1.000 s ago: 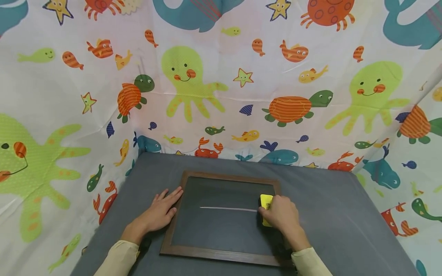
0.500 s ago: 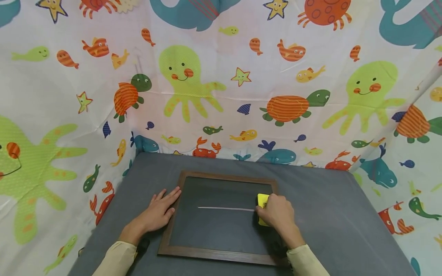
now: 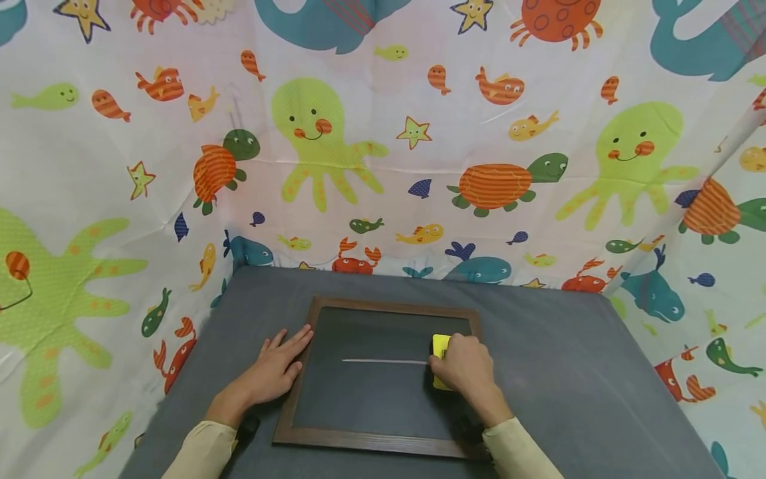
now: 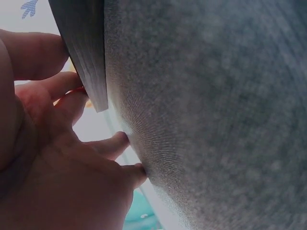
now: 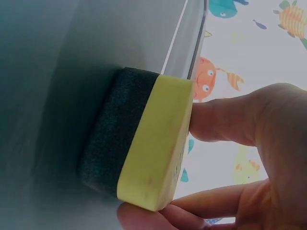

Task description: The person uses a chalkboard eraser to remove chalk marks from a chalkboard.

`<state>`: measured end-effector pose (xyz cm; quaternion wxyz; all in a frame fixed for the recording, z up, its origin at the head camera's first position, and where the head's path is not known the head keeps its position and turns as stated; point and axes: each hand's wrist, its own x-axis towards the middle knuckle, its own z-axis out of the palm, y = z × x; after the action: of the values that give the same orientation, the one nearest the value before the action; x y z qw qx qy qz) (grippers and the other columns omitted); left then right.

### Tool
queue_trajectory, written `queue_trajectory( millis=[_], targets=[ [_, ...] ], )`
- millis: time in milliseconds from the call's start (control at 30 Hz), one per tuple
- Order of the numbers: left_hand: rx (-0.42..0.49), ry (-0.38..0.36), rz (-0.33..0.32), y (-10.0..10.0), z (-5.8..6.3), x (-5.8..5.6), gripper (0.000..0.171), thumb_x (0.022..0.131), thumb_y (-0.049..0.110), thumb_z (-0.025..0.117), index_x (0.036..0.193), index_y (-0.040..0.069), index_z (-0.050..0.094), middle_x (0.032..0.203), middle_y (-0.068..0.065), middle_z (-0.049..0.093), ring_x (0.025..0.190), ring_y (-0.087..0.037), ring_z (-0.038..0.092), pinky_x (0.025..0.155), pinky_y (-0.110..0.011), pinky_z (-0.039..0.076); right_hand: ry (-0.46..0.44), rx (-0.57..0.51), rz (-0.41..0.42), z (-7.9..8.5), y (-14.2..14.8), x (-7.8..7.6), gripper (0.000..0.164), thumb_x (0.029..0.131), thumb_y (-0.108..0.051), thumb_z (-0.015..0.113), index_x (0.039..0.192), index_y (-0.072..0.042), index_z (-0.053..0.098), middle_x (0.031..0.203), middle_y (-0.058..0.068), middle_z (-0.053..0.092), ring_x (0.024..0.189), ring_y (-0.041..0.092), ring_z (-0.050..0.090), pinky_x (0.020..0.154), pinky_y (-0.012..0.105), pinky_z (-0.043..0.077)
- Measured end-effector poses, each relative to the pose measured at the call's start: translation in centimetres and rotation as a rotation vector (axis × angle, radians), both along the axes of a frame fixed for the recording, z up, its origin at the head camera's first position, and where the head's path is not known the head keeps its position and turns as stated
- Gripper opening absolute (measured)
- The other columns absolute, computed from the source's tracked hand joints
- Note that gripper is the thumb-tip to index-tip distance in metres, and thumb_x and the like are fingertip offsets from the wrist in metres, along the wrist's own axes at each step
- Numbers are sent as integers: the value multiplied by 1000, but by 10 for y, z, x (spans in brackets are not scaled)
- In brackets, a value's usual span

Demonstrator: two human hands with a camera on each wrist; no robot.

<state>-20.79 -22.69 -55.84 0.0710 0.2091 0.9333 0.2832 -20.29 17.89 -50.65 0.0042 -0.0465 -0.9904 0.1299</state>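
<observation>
A wood-framed chalkboard [image 3: 371, 406] lies on the grey cloth, with one thin chalk line [image 3: 383, 361] running sideways across its middle. My right hand [image 3: 469, 369] grips a board eraser [image 3: 439, 346], yellow on top with a dark felt underside. In the right wrist view the eraser [image 5: 151, 143] sits felt down against the board, thumb on one side and fingers on the other. The line's right end meets the eraser's left edge. At the board's left side my left hand [image 3: 272, 369] lies spread, fingertips on the frame [image 4: 88, 62] and on the cloth.
Grey cloth [image 3: 568, 386] covers the table around the board. A white curtain [image 3: 371, 166] printed with sea animals hangs behind the table and along both sides.
My right hand has moved a little left with the eraser, and the visible chalk line is shorter at its right end. The left hand stays at the frame.
</observation>
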Motion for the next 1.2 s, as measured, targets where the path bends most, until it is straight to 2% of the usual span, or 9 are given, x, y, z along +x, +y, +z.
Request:
queue_trajectory(
  millis=[200,500,1000,1200],
  targets=[
    [-16,13,-6,2,4,-1,66,111,10,57,173,9,33,182,-11,25,163,-62,16,122,-87,9,11,-16,12,0,-12,-1,44,86,-41,84,89,0,68,72,9,61,61,26,57,55,40,53],
    [-42,12,-30,5,6,-8,66,112,12,57,173,10,33,183,-9,24,164,-60,16,124,-85,11,26,-51,26,3,-29,1,40,88,-38,83,87,-2,66,71,8,59,59,24,56,52,37,52],
    [-36,5,-4,3,8,-1,66,111,9,58,172,8,35,182,-11,26,163,-62,19,123,-86,12,17,-67,82,3,-72,-2,36,87,-37,83,89,-4,67,73,8,59,59,24,57,52,38,53],
    [-32,-3,-5,2,8,0,66,111,10,59,172,8,36,182,-11,26,162,-62,19,123,-86,12,15,-56,90,5,-81,-4,36,88,-37,83,89,-4,68,73,8,60,59,25,57,52,39,54]
  ],
)
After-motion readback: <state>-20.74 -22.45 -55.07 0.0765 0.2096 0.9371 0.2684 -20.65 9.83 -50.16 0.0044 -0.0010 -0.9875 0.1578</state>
